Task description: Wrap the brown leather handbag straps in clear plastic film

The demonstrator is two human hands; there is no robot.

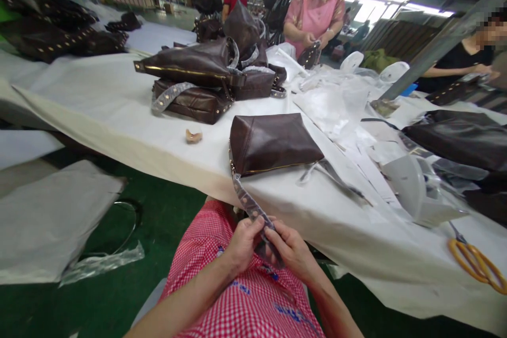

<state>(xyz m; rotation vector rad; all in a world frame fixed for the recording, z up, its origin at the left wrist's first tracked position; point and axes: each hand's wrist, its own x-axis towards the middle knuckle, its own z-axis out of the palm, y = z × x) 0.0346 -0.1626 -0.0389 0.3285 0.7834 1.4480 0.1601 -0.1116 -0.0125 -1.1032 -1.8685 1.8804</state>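
Note:
A dark brown leather handbag (277, 142) lies on the white-covered table near its front edge, its brass zip toward me. From its left end a studded bag strap (246, 198), wrapped in clear plastic, hangs over the edge to my lap. My left hand (246, 240) pinches the strap between thumb and fingers. Close beside it, my right hand (291, 243) grips the same strap, thumb on top. The strap's lower end droops below both hands, over a red checked apron (241, 301).
More brown bags (198, 71) are stacked behind on the table (99, 95). A tan scrap (193, 136) lies left of the handbag. To the right are white wrapping sheets (336, 100), a white tape dispenser (420, 185) and orange-handled scissors (475, 264). Co-workers handle bags across the table.

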